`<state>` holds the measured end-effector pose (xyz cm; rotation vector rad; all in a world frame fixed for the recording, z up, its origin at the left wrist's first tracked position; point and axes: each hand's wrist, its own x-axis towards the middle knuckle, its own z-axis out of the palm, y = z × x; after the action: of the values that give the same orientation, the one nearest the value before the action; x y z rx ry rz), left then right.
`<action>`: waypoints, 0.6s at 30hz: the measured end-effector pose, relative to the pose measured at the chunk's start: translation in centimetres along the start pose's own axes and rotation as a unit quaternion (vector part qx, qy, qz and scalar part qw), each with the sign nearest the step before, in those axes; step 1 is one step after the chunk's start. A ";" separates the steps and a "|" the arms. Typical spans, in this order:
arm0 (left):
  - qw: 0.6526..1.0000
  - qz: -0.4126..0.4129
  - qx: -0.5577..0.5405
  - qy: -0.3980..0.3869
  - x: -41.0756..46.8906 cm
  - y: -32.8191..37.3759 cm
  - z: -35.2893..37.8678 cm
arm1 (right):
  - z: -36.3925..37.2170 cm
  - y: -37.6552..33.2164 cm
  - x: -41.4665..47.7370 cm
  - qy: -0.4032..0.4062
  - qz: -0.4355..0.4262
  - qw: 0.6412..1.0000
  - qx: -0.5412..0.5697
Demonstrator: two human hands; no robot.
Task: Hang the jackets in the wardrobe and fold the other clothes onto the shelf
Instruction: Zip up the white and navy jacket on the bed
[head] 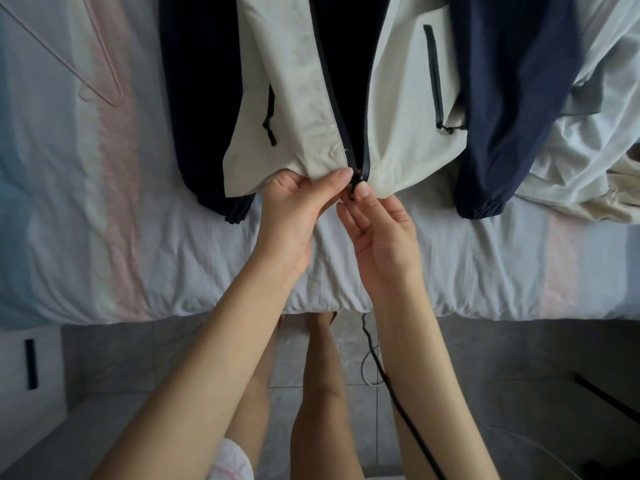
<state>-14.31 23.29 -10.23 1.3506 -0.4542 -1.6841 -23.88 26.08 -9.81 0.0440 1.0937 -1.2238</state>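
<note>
Lying front-up across the bed, the jacket fills the 12 o'clock part of the view. Its body panels are cream, its sleeves navy, and its hem points toward the person. The front is open in a narrow V that shows dark lining, and the two halves of the dark zip meet at the hem near the centre. A dark pocket zip runs down each cream panel, one toward 11 o'clock and one toward 1 o'clock. The elastic sleeve cuffs rest on the sheet at either side of the hem.

The left hand pinches the hem of the cream panel just beside the zip's foot, thumb over the cloth and fingers curled beneath. The right hand, palm turned up, pinches the zip's bottom end between thumb and forefinger, its other fingers loosely bent. The fingertips of the two hands nearly touch.

The bed sheet is white with pale pink and blue bands. A pink hanger lies on it at 10 o'clock, well apart from the jacket. A heap of pale clothes sits at 3 o'clock, touching the navy sleeve on that side. At 6 o'clock a black cable trails over the grey tiled floor beside the person's bare legs, and a white cabinet stands at 8 o'clock.
</note>
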 end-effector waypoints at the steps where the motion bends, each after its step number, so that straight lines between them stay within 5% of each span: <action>1: 1.000 0.004 -0.002 0.001 0.0 0.0 0.0 | 0.1 0.1 0.0 0.001 0.001 1.000 0.007; 11: 1.000 0.002 -0.005 0.012 0.0 0.3 0.2 | 0.5 -0.1 -0.2 0.008 -0.007 1.000 0.005; 18: 0.993 -0.015 0.115 0.032 -0.3 0.4 -0.5 | 0.1 0.0 0.2 0.052 -0.035 0.994 -0.087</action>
<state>-13.67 23.40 -9.93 1.5810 -0.6084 -1.6445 -23.82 25.89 -9.93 -0.0639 1.2992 -1.1947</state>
